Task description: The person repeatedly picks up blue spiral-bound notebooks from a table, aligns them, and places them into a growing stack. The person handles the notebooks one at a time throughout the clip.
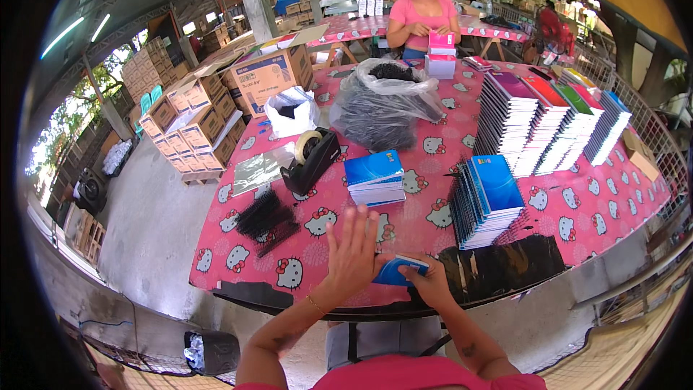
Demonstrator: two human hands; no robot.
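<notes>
At the near edge of a pink-patterned bench (411, 224), a person's right hand (432, 285) is gripping a small blue notebook (393, 272), the thumb pressing on its cover and the fingers closing beneath. The left hand (351, 256) is hovering just beside it, released, its fingers extending away from the body; whether its thumb is touching the blue notebook cannot be told. Ahead of the left hand, a short blue-covered stack (374, 168) is lying on the bench, its white page edges showing. To the left, loose black spiral coils (267, 220) are resting in a heap, and behind them a black tape dispenser (317, 162) is standing beside clear plastic sheets (263, 167). To the right, a taller stack of coil-bound blue notebooks (494, 188) is standing near the bench's front edge. Farther back, a large translucent bag (386, 112) is holding black contents, with a smaller white bag (292, 112) sitting to its left. Coil-bound stacks with purple (509, 115), red, green and blue covers are rising at the right. Across the bench, a co-worker in a pink top (424, 18) is handling pink-covered items (442, 42).
</notes>
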